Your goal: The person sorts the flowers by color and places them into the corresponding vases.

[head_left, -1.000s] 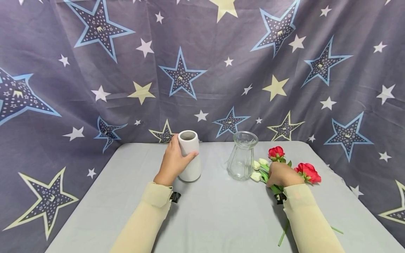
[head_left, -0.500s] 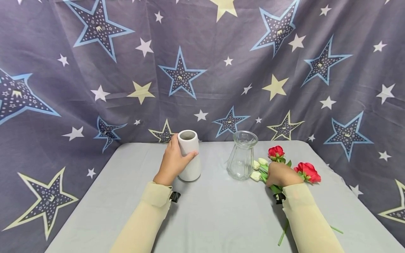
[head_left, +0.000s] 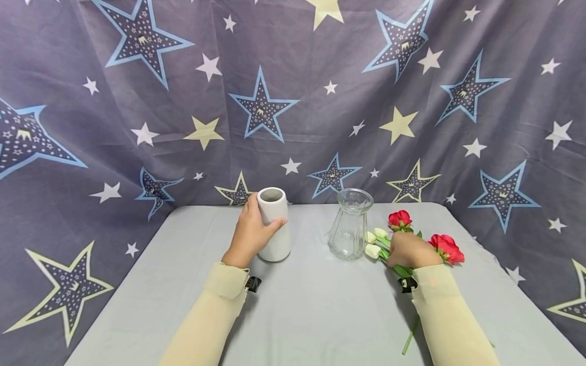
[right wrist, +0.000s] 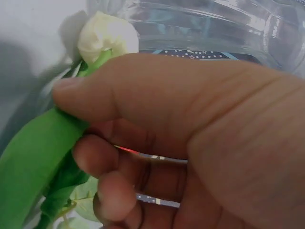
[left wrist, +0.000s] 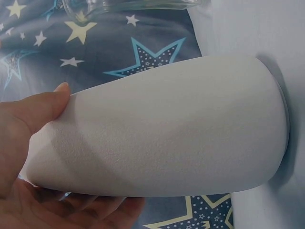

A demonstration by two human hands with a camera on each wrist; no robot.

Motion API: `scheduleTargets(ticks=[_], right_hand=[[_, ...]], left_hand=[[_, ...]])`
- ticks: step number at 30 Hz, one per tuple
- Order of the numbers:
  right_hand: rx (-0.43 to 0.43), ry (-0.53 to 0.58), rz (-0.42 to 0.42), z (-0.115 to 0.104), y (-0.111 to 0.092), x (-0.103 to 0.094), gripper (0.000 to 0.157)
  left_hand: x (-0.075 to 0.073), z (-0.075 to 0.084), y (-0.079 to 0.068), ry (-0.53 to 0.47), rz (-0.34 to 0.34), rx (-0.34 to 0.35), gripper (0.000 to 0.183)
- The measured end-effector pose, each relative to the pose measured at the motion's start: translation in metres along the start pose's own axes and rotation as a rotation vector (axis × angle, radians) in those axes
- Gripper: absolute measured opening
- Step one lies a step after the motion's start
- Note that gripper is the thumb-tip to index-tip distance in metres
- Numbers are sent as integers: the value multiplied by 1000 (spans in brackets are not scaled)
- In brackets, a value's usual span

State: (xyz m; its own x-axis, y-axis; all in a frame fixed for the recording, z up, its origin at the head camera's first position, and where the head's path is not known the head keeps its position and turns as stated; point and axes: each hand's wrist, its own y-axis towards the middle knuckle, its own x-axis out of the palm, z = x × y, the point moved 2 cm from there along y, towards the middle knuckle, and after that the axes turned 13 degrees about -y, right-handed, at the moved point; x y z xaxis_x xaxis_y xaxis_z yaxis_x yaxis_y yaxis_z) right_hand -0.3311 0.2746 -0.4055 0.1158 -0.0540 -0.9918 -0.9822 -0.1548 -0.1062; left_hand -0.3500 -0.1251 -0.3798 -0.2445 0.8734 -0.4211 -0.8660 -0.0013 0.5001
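Observation:
A white vase (head_left: 276,245) stands upright on the table, and my left hand (head_left: 249,231) grips its upper part from the left. In the left wrist view the thumb lies on one side of this vase and the fingers curl round the other. To the right, my right hand (head_left: 412,250) pinches the green stem of a white tulip (right wrist: 107,36) between thumb and fingers, just below the bloom. Other pale tulips (head_left: 380,233) lie close beside it, partly hidden by the hand. A clear glass vase (head_left: 348,236) stands upright left of the tulips.
Two red flowers (head_left: 446,248) lie behind and right of my right hand. A green stem (head_left: 410,335) sticks out beside the right sleeve. The grey tabletop (head_left: 316,315) ends at a star-patterned cloth backdrop (head_left: 293,101).
My right hand has shifted slightly up and to the right, and the front tulip has moved with it a little. The left hand and both vases have stayed in place.

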Motion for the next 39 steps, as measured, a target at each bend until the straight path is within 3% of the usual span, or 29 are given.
scheduleTargets(ticks=[18,33,39], right_hand=[[-49,26,69,3,-10,-15,37],[3,-12,173,6,-17,-28,33],[10,-21,225,6,-21,-35,39]], left_hand=[[0,-2,0,1,-4,4,94],[1,-1,1,-9,-8,-2,93],[1,-2,1,-7,-7,-10,93]])
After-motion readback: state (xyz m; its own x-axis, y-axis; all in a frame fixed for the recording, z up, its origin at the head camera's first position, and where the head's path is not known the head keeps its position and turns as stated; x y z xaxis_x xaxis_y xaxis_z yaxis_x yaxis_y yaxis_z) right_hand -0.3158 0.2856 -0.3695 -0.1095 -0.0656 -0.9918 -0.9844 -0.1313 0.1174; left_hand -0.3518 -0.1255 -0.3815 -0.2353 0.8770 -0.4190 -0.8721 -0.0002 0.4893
